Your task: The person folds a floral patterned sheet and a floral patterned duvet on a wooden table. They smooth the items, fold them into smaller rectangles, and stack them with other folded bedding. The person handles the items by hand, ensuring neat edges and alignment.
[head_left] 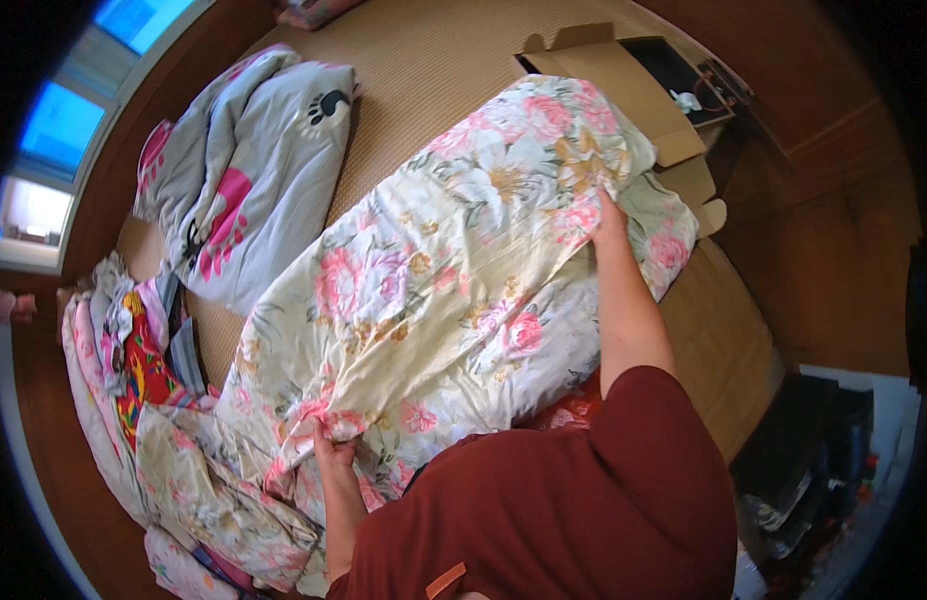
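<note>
A cream floral quilt (424, 280) with pink and purple flowers spreads across the middle, folded over in a long slanting strip. My left hand (334, 447) pinches its near edge at the lower left, where the cloth bunches up. Farther off and to the right, my right hand (610, 218) is closed on the edge of the same quilt. Both arms reach apart, with the cloth lying fairly flat between them. More of the floral fabric hangs in loose creases to the left of my left hand.
A grey quilt with paw prints (274, 170) lies folded at the far left on a woven tan mat (434, 75). Mixed clothes and bedding (149, 350) pile up at the left. An opened cardboard box (604, 80) stands at the far right, and dark bags (799, 440) sit at the lower right.
</note>
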`<state>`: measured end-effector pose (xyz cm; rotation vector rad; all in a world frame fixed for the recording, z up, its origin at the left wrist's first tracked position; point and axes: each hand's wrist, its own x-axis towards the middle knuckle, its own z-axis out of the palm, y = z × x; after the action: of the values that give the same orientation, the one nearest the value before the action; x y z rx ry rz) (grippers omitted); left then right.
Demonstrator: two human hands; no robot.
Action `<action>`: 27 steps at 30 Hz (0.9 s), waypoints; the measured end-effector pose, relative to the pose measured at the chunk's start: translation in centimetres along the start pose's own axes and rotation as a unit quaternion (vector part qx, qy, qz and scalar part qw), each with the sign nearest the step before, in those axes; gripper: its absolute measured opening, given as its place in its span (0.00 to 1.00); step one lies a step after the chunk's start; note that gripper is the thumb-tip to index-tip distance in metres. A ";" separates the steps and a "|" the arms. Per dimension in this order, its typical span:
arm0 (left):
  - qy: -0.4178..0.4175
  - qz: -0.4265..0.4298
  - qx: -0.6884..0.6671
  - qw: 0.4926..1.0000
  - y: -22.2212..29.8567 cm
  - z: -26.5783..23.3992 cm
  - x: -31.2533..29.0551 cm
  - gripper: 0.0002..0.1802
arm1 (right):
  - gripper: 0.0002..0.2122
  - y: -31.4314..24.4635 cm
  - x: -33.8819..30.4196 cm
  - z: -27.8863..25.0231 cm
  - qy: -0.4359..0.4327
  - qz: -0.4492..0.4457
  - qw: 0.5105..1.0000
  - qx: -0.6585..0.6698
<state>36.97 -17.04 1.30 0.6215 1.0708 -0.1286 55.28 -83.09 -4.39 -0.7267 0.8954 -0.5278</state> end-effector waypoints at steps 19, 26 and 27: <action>0.043 0.072 0.256 0.963 -0.1 -8.8 -8.9 0.17 | 0.20 -2.6 -9.9 -11.8 0.115 -0.125 0.978 -0.124; 0.084 0.084 0.272 0.955 0.4 -8.7 -8.3 0.14 | 0.22 -3.8 -6.1 -10.8 0.169 -0.107 0.973 -0.114; 0.085 0.100 0.277 0.952 -0.3 -7.9 -8.9 0.13 | 0.22 -4.2 -5.5 -10.0 0.205 -0.122 0.967 -0.092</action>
<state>26.33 -14.77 6.12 1.2638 1.1345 -0.2049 43.51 -85.47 -2.59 -0.9216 1.2603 -0.8424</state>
